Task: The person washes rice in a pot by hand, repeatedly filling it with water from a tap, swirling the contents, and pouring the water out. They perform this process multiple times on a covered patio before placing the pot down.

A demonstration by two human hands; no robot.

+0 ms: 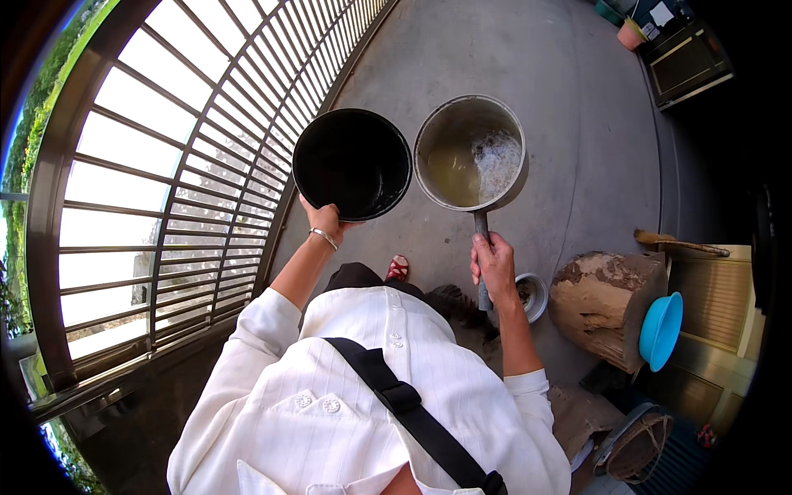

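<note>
Left hand: the left hand grips the near rim of the black pot; the thumb lies over the edge, while the other fingers are mostly hidden beneath, so their exact hold cannot be told.
Black pot: it is in the air before the person, at the left, mouth turned to the camera; the inside is so dark that its content is hard to make out, only some shine shows low at the right.
Right hand: the right hand is closed around the grey handle of the metal pot; the fingertips are partly out of sight.
Metal pot: the metal pot is held just beside the black pot, at its right; a narrow gap seems to part their rims.
Inside metal pot: a yellowish liquid lies at the left and a white patch at the right; whether this is foam or grains is unclear.
Near the right forearm: a pale bowl is partly covered by the arm, and a dark shaggy thing cannot be recognised.
Feet: one red shoe shows; the clothes hide the rest.
Right side: a blue basin leans by a brown block; farther out, the black border cuts the view.
</note>
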